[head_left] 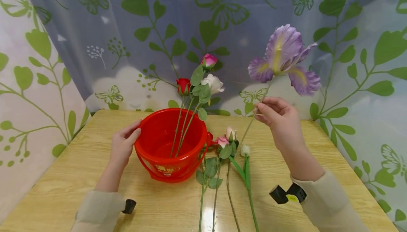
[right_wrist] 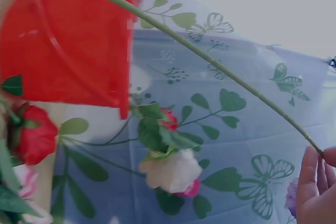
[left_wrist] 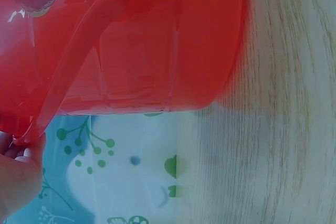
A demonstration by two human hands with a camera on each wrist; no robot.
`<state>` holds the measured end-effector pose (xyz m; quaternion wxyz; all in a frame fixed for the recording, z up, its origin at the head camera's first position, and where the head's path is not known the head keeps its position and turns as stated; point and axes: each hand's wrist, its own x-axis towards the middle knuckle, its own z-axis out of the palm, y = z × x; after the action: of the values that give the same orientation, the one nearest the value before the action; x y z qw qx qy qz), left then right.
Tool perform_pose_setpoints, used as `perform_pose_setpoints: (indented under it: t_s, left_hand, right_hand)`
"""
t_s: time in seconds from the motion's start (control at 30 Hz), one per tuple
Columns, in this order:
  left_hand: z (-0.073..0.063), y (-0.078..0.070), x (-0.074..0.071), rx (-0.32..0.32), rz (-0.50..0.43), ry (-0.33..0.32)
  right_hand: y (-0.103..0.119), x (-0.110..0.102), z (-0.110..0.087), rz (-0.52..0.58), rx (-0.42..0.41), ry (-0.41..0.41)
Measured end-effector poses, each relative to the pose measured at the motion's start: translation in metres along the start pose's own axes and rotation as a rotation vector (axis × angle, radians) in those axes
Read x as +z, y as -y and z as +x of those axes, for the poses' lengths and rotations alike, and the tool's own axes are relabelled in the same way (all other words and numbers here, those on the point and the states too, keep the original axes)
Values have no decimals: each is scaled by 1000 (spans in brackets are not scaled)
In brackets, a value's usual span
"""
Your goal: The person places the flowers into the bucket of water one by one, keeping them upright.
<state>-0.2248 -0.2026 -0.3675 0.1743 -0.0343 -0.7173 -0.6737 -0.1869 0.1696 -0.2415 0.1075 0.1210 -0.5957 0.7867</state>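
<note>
- Right hand (head_left: 281, 119): we pinch the purple flower (head_left: 283, 57) by its stem (head_left: 247, 128), below the bloom.
- Left hand (head_left: 124, 143): we grip the red bucket (head_left: 155, 134) by its left rim.

The iris (head_left: 284, 50) is purple (streaked yellow), the bucket (head_left: 186, 169) red, the curtain (head_left: 178, 5) green-leafed.

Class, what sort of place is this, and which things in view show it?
Probably an indoor spot set up for flower arranging, though the kind of room isn't clear. A leaf-patterned curtain hangs behind a wooden table, where a red bucket stands with three flowers in it.
</note>
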Motion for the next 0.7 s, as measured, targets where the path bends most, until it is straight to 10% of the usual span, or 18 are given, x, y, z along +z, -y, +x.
perform_pose_setpoints:
  t_s: [0.47, 0.7]
  left_hand:
    - [0, 1, 0, -16, 5, -8]
    - [0, 1, 0, -7, -10, -2]
  right_hand:
    - [14, 42, 29, 186, -123, -91]
    - [5, 60, 42, 109, -151, -130]
